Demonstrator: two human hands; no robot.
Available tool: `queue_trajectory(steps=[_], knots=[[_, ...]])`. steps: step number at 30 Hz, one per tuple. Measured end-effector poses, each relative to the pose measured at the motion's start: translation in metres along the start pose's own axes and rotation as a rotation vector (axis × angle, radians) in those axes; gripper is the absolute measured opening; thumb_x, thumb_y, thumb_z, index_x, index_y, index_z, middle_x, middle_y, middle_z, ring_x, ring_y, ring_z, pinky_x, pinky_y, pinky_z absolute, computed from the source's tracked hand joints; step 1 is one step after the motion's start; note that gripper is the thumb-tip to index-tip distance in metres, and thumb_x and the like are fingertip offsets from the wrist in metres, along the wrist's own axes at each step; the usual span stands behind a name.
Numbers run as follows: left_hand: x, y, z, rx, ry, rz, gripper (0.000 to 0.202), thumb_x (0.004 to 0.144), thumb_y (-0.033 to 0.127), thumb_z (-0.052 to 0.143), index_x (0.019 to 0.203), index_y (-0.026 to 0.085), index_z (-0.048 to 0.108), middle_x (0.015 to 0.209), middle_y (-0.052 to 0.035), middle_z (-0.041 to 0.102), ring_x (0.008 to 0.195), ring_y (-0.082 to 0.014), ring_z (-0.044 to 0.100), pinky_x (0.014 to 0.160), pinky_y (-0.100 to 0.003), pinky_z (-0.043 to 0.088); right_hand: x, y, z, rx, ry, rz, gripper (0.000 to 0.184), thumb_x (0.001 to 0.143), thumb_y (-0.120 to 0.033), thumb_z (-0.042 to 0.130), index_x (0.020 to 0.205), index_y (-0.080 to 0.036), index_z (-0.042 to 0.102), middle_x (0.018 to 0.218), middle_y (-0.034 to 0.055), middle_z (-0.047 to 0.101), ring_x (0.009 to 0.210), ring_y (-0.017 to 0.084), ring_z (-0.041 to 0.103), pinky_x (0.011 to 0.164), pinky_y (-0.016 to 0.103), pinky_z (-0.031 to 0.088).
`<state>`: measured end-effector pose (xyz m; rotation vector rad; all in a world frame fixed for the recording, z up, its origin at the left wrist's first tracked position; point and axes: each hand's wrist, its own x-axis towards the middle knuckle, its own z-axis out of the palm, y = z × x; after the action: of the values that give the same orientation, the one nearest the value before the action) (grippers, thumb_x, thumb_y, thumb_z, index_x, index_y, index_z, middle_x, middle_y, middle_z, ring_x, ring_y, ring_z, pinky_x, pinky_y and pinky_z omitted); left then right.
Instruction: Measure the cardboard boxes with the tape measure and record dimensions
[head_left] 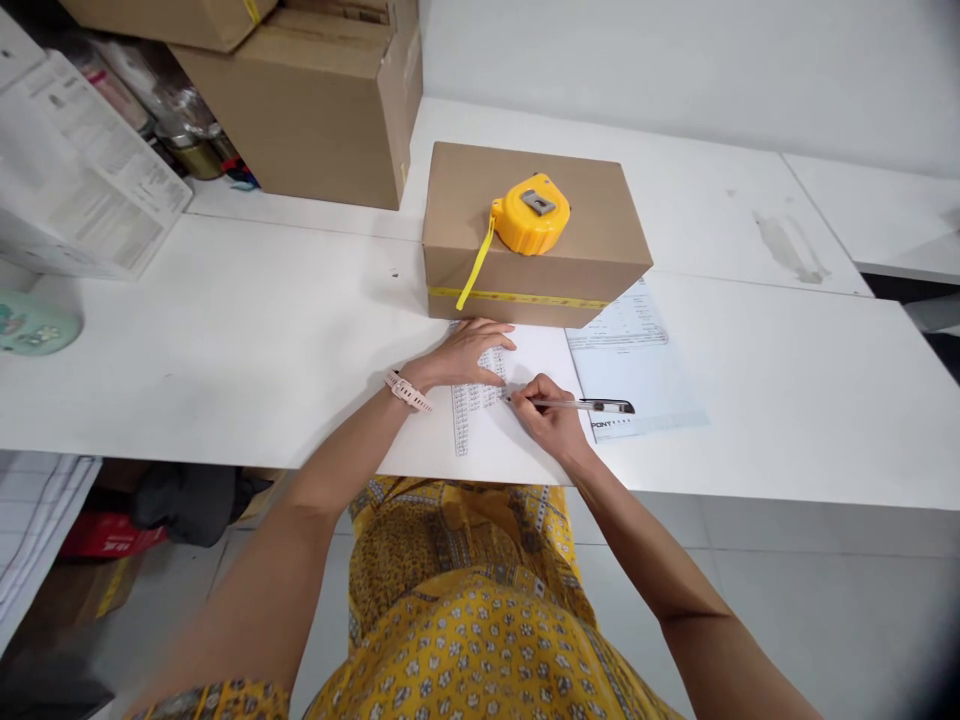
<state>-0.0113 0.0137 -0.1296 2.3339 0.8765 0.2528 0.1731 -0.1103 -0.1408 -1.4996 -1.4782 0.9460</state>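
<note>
Silver pen (592,405) pinched in right hand (551,425) fingers, long axis running left-right, tip pointing left, left hand (465,355) flat on printed sheet (487,450), fingers outstretched.

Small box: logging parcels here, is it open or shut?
Shut: the small box has a flat closed top, with the yellow tape measure lying on it.
</note>
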Motion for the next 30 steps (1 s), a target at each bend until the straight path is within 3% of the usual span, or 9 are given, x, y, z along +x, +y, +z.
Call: queue_trajectory(steps=[30], knots=[[0.0006,-0.0048,0.0025,-0.003,0.009,0.008,0.055,0.076,0.032,0.082,0.129,0.026,0.067,0.160,-0.0066,0.049,0.145,-0.0310,0.041,0.118,-0.048,0.030,-0.0005,0.0020,0.0009,0.025,0.013,0.014,0.027,0.082,-0.037,0.067,0.066,-0.023,0.049,0.054,-0.0069,0.045,0.051,0.010,0.035,0.049,0.025,0.026]])
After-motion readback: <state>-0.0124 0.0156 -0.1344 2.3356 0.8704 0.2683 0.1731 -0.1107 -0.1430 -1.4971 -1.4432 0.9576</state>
